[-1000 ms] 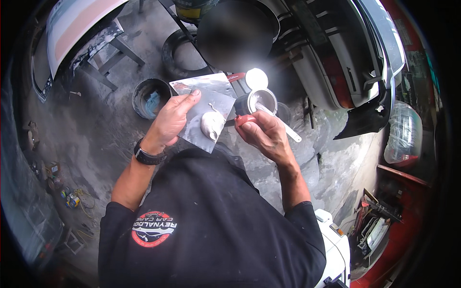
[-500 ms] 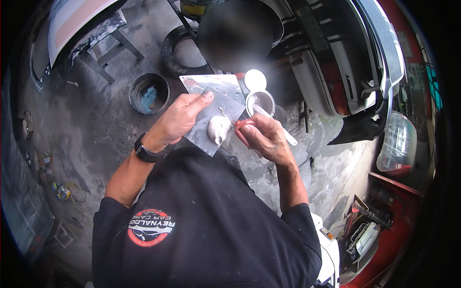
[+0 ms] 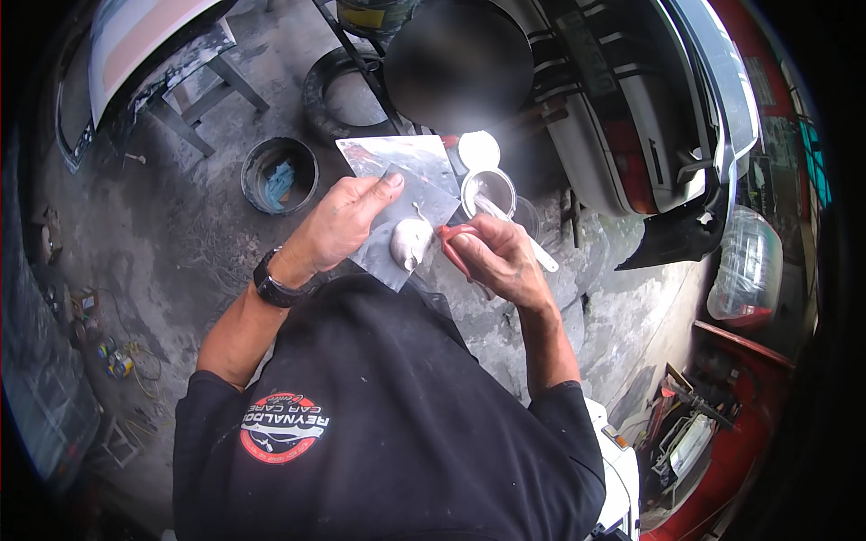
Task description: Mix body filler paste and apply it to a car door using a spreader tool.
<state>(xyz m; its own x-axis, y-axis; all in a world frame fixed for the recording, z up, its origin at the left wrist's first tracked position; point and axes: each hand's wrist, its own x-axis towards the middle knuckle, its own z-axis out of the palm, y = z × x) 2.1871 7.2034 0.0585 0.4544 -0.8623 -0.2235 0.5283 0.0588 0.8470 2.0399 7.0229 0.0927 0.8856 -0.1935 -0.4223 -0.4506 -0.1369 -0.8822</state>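
Left hand point(image 3: 338, 221) grips grey mixing plate point(image 3: 437, 200) carrying off-white putty blob point(image 3: 412, 242). Right hand point(image 3: 496, 260) pinches red squeeze tube point(image 3: 454, 255), tip just beside the putty blob.

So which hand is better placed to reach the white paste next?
Probably the right hand: it holds a red tube close beside the white paste, while the left hand grips the grey plate beneath.

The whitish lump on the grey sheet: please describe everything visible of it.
The whitish lump looks like soft paste: smooth, rounded, with a thin curl at its far end. It rests near the right edge of the grey sheet in the left hand; the red tube-like object in the right hand is close beside it.
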